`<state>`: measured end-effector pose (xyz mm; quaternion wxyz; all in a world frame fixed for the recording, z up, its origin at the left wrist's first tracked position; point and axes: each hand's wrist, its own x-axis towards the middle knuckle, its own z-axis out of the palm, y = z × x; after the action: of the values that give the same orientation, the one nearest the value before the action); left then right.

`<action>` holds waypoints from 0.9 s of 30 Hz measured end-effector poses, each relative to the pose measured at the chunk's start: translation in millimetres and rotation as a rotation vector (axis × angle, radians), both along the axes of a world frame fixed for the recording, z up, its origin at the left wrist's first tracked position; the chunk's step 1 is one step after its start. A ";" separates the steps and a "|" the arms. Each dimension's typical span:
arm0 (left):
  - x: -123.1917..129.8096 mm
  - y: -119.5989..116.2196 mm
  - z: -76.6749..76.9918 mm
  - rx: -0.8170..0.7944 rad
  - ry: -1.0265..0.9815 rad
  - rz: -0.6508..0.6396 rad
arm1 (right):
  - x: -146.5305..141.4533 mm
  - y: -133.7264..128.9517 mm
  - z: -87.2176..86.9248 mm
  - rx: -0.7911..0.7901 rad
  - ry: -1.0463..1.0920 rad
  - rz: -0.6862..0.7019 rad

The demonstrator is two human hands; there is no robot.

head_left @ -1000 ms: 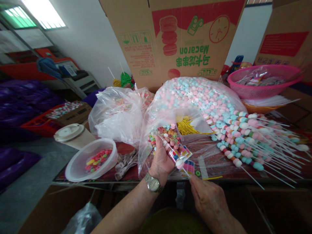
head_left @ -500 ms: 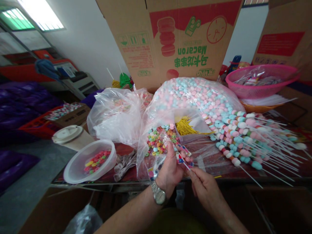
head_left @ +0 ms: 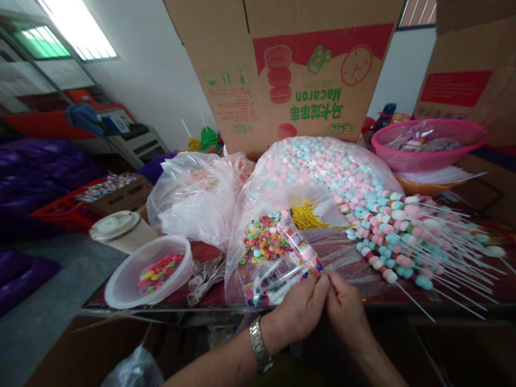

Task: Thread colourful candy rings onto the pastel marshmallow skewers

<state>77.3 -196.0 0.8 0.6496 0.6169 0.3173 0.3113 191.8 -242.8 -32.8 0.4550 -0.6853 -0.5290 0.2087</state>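
My left hand (head_left: 298, 314), with a metal wristwatch, and my right hand (head_left: 346, 309) meet at the lower end of a clear printed sleeve holding a candy skewer (head_left: 300, 242). Both pinch that end, and the sleeve slants up and left. Behind it, a clear plastic bag (head_left: 242, 269) holds colourful ring-shaped candies (head_left: 262, 240) and printed sleeves (head_left: 274, 282). Yellow twist ties (head_left: 306, 216) lie just beyond. To the right, marshmallow skewers (head_left: 403, 242) fan out with their white sticks pointing toward me. A large bag of pink and blue marshmallows (head_left: 322, 166) sits behind them.
A translucent tub of candies (head_left: 131, 285) and a lidded cup (head_left: 121, 231) stand left, beside a bunched plastic bag (head_left: 193, 199). A pink basket (head_left: 427, 145) sits right. A cardboard Macaron box (head_left: 282, 80) stands behind. The tabletop's near edge (head_left: 161, 310) runs below.
My hands have come together, and the right hand now pinches the sleeve beside the left. The sleeve has swung from the left hand's grip to a slant across the bag.
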 end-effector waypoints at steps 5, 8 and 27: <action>-34.5 25.4 59.5 0.481 0.144 0.044 | 32.5 -8.9 25.7 -0.062 0.089 0.140; -37.7 54.1 74.1 0.569 0.126 0.053 | 44.7 -14.4 44.3 -0.086 0.006 0.335; -22.4 21.7 12.2 -0.039 0.169 -0.147 | 23.0 -2.1 16.7 -0.177 0.334 0.189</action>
<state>54.9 -174.3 13.0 0.6533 0.6499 0.3309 0.2034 214.8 -244.9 -16.1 0.4529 -0.6256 -0.4878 0.4069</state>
